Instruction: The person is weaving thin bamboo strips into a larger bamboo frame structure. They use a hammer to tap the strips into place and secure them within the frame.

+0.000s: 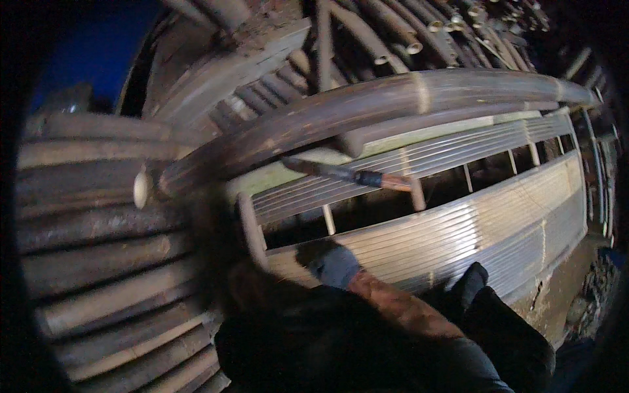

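Note:
My right hand, in a grey glove with a dark front, reaches in from the lower right. It is at the near left end of a slatted bamboo bench. Shadow and blur hide its fingers, and I cannot make out anything in them. My left hand does not show; the area left of the glove is dark and smeared. Beyond the glove, a long-bladed knife with a black band and a wooden handle lies across the bench's far slats, its handle by an upright peg.
A thick bamboo pole runs along the bench's far side. Stacked bamboo poles fill the left, and more cut poles lie at the back. My dark-covered foot is at the bench's near side. Dark gaps open between the slats.

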The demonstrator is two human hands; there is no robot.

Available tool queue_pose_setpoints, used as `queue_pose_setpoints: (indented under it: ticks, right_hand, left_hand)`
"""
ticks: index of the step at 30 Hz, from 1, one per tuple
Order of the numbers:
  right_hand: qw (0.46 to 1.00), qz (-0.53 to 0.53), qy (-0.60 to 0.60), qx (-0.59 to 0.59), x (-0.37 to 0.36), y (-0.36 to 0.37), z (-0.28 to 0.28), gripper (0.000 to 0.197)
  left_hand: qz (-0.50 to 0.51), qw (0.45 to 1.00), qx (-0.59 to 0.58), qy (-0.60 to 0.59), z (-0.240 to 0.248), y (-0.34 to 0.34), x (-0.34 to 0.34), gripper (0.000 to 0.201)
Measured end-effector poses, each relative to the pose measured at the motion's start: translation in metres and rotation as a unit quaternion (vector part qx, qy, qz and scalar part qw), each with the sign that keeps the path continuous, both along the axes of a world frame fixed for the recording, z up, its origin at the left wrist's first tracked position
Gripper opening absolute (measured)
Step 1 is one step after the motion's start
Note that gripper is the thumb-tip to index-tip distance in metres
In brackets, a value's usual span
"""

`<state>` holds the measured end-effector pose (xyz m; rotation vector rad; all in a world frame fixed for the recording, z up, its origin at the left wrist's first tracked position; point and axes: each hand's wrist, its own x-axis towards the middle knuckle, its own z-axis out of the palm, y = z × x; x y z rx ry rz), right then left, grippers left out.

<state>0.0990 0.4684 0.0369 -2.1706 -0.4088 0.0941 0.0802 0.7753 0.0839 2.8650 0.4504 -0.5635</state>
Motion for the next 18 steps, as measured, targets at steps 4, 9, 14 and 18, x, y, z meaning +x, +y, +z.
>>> queue_pose_setpoints:
  ticks: [4, 9, 14, 18]
  right_hand:
    - [0.997, 0.014, -0.075, -0.007, -0.017, -0.001, -0.017, 0.022]
    - [0.966, 0.018, -0.225, -0.125, -0.067, -0.083, 0.033, 0.03]
    - [0.828, 0.21, 0.356, -0.378, -0.159, -0.345, 0.091, 0.027]
    - [0.848, -0.149, 0.211, -0.462, -0.205, -0.481, 0.08, 0.031]
  left_hand:
    - [0.003, 1.0, 0.004, 0.007, -0.003, 0.003, 0.014, 0.02]
    - [0.02, 1.0, 0.014, 0.015, 0.0, 0.012, 0.034, 0.021]
    - [0.042, 0.999, 0.017, 0.013, 0.011, 0.035, 0.053, 0.022]
    - [0.044, 0.999, 0.001, -0.006, 0.063, 0.046, 0.073, 0.023]
